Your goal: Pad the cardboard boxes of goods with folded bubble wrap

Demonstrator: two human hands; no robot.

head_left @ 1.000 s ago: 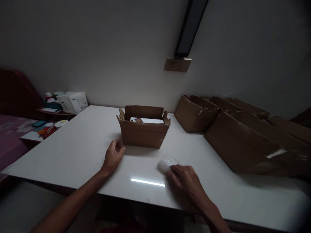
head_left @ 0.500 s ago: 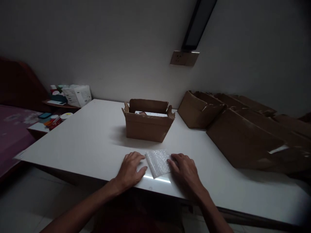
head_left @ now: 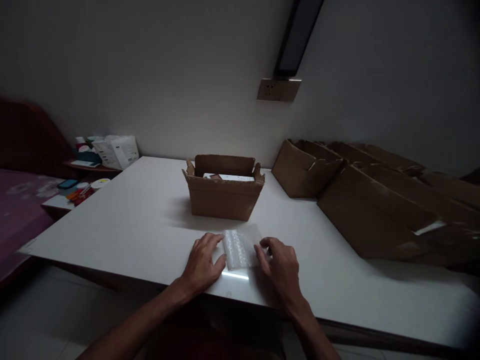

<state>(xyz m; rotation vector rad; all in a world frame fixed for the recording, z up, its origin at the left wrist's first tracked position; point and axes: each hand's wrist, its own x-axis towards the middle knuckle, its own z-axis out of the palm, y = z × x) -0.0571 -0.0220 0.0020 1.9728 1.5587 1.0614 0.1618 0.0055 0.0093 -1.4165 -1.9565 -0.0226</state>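
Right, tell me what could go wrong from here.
1. The bubble wrap lies between the left hand and the right hand, near the front edge of the white table; a careless push might slide it off.
2. It looks thin and see-through, so pressing from both sides could crumple it.
3. The open carton stands just beyond; a forward reach might bump it and jostle the white item inside.

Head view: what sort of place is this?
Probably a bedroom: a bed with a purple floral sheet at the left edge, a small shelf of household items near it, and a white table by the wall.
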